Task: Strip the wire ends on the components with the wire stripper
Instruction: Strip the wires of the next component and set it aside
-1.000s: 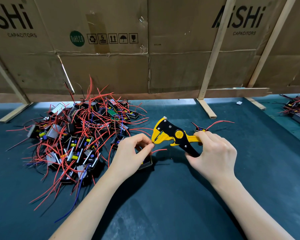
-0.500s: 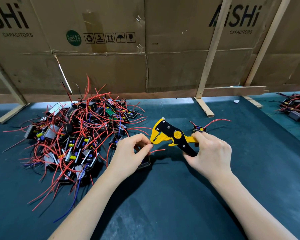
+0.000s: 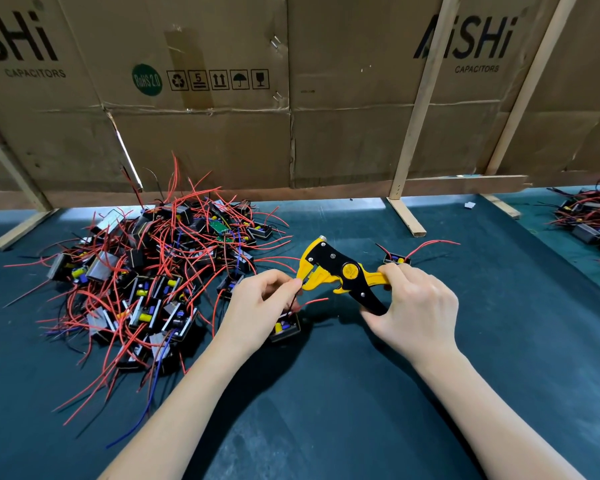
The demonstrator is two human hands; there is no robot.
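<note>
- Right hand (image 3: 416,306): fingers wrapped round the handles of the yellow-and-black wire stripper (image 3: 340,275); tool held above the table, head pointing left.
- Left hand (image 3: 257,306): thumb and forefinger pinch a thin wire right at the stripper's head; whether the wire end sits inside the head, cannot tell.
- Small black component (image 3: 286,327) just below the left hand, yellow capacitor showing; a red wire (image 3: 312,301) runs out from it to the right.
- Single component (image 3: 397,259) beyond the right hand, lying apart, a red lead arching right.
- Large pile of components (image 3: 146,282) to the left, a tangle of red wires, a few blue.
- Dark green table mat (image 3: 326,410) under everything.
- Cardboard wall (image 3: 291,98) at the back, propped by wooden slats (image 3: 416,116).
- Second heap (image 3: 593,220) at the far right edge.
</note>
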